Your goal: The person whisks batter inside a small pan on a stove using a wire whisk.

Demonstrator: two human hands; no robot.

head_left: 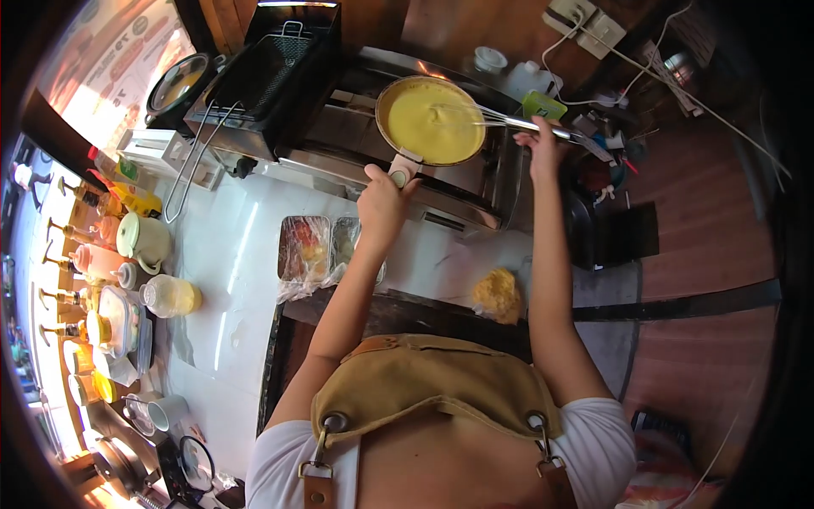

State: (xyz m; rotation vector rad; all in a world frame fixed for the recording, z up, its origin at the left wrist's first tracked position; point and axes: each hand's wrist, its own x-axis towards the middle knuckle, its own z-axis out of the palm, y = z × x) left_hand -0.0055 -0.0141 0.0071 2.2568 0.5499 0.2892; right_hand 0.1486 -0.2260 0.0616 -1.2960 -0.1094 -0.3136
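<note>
A round pan (379, 109) of smooth yellow batter (420, 127) is over the stove (339, 153), where a small orange flame shows behind its far rim. My left hand (383, 204) is closed around the pan's pale handle (405, 164). From the right, my right hand (543, 146) grips the metal handle of a whisk (509, 120). The whisk's wires dip into the batter near the middle of the pan. Below the stove, a plastic-wrapped metal tray (305, 248) with red and yellow food sits left of my forearm.
A fryer with a wire basket (284, 51) stands left of the stove. Pump bottles, a cream pot (142, 237) and a jar (170, 296) line the counter's left side. A yellow crumpled bundle (497, 295) lies near my right forearm. White cables (653, 72) hang at the upper right.
</note>
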